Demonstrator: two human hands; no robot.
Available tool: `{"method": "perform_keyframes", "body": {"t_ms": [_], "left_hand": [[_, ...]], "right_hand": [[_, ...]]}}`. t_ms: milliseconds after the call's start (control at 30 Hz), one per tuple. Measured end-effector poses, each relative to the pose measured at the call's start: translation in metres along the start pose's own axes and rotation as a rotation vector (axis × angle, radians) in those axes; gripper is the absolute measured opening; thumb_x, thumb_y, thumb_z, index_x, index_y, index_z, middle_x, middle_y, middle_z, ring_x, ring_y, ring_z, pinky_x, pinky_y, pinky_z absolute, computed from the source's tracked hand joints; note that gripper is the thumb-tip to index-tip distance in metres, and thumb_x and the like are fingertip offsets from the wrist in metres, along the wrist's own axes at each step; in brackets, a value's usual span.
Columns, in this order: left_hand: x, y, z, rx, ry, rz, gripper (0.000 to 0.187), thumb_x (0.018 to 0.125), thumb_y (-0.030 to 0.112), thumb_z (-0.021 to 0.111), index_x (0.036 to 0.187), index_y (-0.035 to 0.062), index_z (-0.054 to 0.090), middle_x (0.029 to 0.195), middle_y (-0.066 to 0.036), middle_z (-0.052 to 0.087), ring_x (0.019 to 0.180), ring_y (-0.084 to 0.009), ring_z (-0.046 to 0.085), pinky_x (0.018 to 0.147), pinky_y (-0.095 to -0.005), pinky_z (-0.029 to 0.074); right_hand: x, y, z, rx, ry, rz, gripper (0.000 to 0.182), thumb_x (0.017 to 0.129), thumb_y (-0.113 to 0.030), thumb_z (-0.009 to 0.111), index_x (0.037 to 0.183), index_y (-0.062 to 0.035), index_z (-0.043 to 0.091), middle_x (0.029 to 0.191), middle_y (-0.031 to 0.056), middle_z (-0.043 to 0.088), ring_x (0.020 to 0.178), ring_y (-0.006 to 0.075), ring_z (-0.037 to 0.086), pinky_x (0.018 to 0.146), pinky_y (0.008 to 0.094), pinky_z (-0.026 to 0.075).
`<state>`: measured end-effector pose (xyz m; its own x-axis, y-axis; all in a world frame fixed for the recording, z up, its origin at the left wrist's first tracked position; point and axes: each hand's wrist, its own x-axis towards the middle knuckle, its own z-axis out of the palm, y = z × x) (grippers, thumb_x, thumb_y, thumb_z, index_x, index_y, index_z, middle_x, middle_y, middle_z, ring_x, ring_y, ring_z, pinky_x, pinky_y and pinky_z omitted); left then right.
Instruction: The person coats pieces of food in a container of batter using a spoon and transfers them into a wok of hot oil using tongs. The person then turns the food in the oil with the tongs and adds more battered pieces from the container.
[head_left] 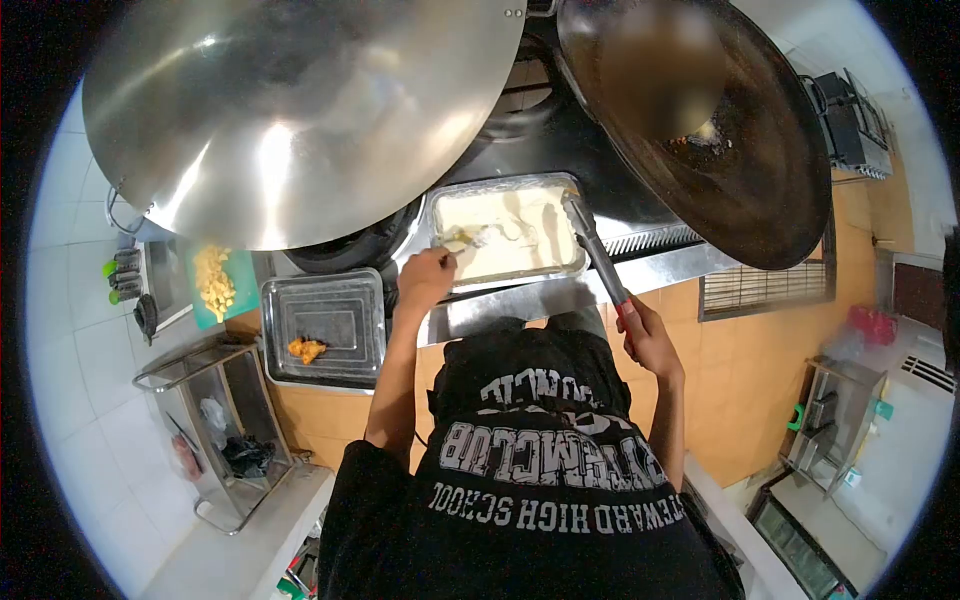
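Note:
My left hand (428, 280) is closed in a pinch at the near left corner of a metal tray (515, 278) filled with pale, creamy batter (520, 250). Its fingertips meet a small, batter-coated piece; I cannot tell what this piece is. On the other side, my right hand (648, 337) wraps round the red end of a pair of tongs (598, 255). The metal tips of the tongs rest over the tray's right rim, beside the batter. Several lumps and streaks show in the batter near the left fingers.
A large shiny wok (330, 130) looms at the upper left, and a dark wok (760, 170) with browned bits at the upper right. Left of me, a second metal tray (340, 320) holds a fried piece (306, 349). Chopped yellow pieces (214, 283) lie on a green board (243, 285).

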<state>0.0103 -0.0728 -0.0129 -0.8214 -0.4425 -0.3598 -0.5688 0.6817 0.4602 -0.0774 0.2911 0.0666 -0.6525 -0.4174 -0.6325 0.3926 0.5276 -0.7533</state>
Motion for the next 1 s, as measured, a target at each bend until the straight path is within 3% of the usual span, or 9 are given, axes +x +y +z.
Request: {"method": "perform_keyframes", "body": {"t_ms": [100, 367, 467, 533, 567, 633, 733, 867, 1000], "left_hand": [[0.002, 0.012, -0.015, -0.085, -0.022, -0.069, 0.027, 0.087, 0.032, 0.056, 0.095, 0.0122, 0.073, 0.092, -0.019, 0.069, 0.088, -0.0393, 0.066, 0.079, -0.0487, 0.052], [0.008, 0.024, 0.03, -0.02, 0.023, -0.012, 0.024, 0.088, 0.031, 0.058, 0.09, 0.0114, 0.072, 0.086, -0.017, 0.069, 0.085, -0.0381, 0.066, 0.077, -0.0461, 0.053], [0.011, 0.027, 0.039, 0.061, 0.0, -0.042, 0.025, 0.088, 0.031, 0.058, 0.088, 0.0109, 0.072, 0.086, -0.016, 0.07, 0.085, -0.0372, 0.067, 0.075, -0.046, 0.054], [0.01, 0.026, 0.043, 0.054, 0.01, -0.027, 0.025, 0.089, 0.032, 0.058, 0.087, 0.0111, 0.072, 0.086, -0.016, 0.07, 0.084, -0.0368, 0.067, 0.074, -0.0465, 0.054], [0.011, 0.025, 0.047, 0.061, 0.013, -0.029, 0.026, 0.089, 0.032, 0.057, 0.087, 0.0112, 0.072, 0.086, -0.016, 0.07, 0.084, -0.0365, 0.067, 0.073, -0.0464, 0.055], [0.012, 0.025, 0.049, 0.077, 0.012, -0.029, 0.026, 0.089, 0.032, 0.057, 0.087, 0.0116, 0.072, 0.086, -0.016, 0.07, 0.084, -0.0357, 0.067, 0.073, -0.0458, 0.055], [0.007, 0.028, 0.045, 0.07, 0.016, -0.049, 0.025, 0.088, 0.032, 0.057, 0.088, 0.0114, 0.073, 0.086, -0.015, 0.07, 0.085, -0.0349, 0.066, 0.073, -0.0452, 0.054], [0.002, 0.023, 0.043, 0.038, 0.057, -0.038, 0.025, 0.088, 0.031, 0.058, 0.089, 0.0114, 0.073, 0.087, -0.015, 0.07, 0.087, -0.0342, 0.067, 0.075, -0.0447, 0.054], [-0.004, 0.019, 0.032, 0.011, 0.047, -0.051, 0.024, 0.087, 0.03, 0.058, 0.091, 0.0114, 0.073, 0.087, -0.016, 0.07, 0.088, -0.0357, 0.066, 0.077, -0.0457, 0.053]], "right_hand": [[0.002, 0.0, -0.001, -0.04, 0.004, -0.008, 0.055, 0.101, -0.045, 0.044, 0.142, -0.0098, 0.046, 0.071, 0.0008, 0.049, 0.049, 0.0064, 0.042, 0.046, 0.0243, 0.038], [0.019, -0.001, -0.015, -0.252, -0.092, 0.038, 0.053, 0.099, -0.049, 0.047, 0.136, -0.0131, 0.055, 0.065, 0.0007, 0.048, 0.048, 0.0065, 0.04, 0.044, 0.0248, 0.036], [0.026, -0.003, -0.02, -0.36, -0.132, 0.033, 0.053, 0.098, -0.049, 0.047, 0.135, -0.0118, 0.056, 0.071, 0.0049, 0.057, 0.054, 0.0123, 0.049, 0.052, 0.0292, 0.044], [0.03, -0.007, -0.018, -0.45, -0.123, -0.066, 0.051, 0.099, -0.046, 0.049, 0.134, -0.0092, 0.055, 0.083, 0.0127, 0.066, 0.066, 0.0203, 0.057, 0.065, 0.0358, 0.049], [0.032, -0.008, -0.017, -0.455, -0.124, -0.072, 0.051, 0.099, -0.046, 0.049, 0.134, -0.0092, 0.055, 0.083, 0.0127, 0.066, 0.066, 0.0203, 0.057, 0.065, 0.0358, 0.049], [0.039, -0.007, -0.014, -0.5, -0.136, -0.068, 0.048, 0.099, -0.041, 0.051, 0.133, -0.0073, 0.054, 0.095, 0.0196, 0.069, 0.079, 0.025, 0.062, 0.078, 0.0393, 0.05], [0.048, -0.003, -0.013, -0.617, -0.136, -0.067, 0.045, 0.098, -0.037, 0.053, 0.133, -0.0081, 0.055, 0.094, 0.0227, 0.069, 0.081, 0.0227, 0.064, 0.079, 0.0367, 0.051], [0.053, 0.007, -0.013, -0.579, -0.125, -0.147, 0.045, 0.097, -0.035, 0.056, 0.134, -0.01, 0.054, 0.097, 0.0231, 0.07, 0.081, 0.0218, 0.064, 0.078, 0.0373, 0.051], [0.047, 0.002, -0.014, -0.482, -0.149, -0.136, 0.046, 0.097, -0.034, 0.057, 0.136, -0.0099, 0.053, 0.081, 0.012, 0.066, 0.066, 0.0161, 0.056, 0.065, 0.0347, 0.049]]}}
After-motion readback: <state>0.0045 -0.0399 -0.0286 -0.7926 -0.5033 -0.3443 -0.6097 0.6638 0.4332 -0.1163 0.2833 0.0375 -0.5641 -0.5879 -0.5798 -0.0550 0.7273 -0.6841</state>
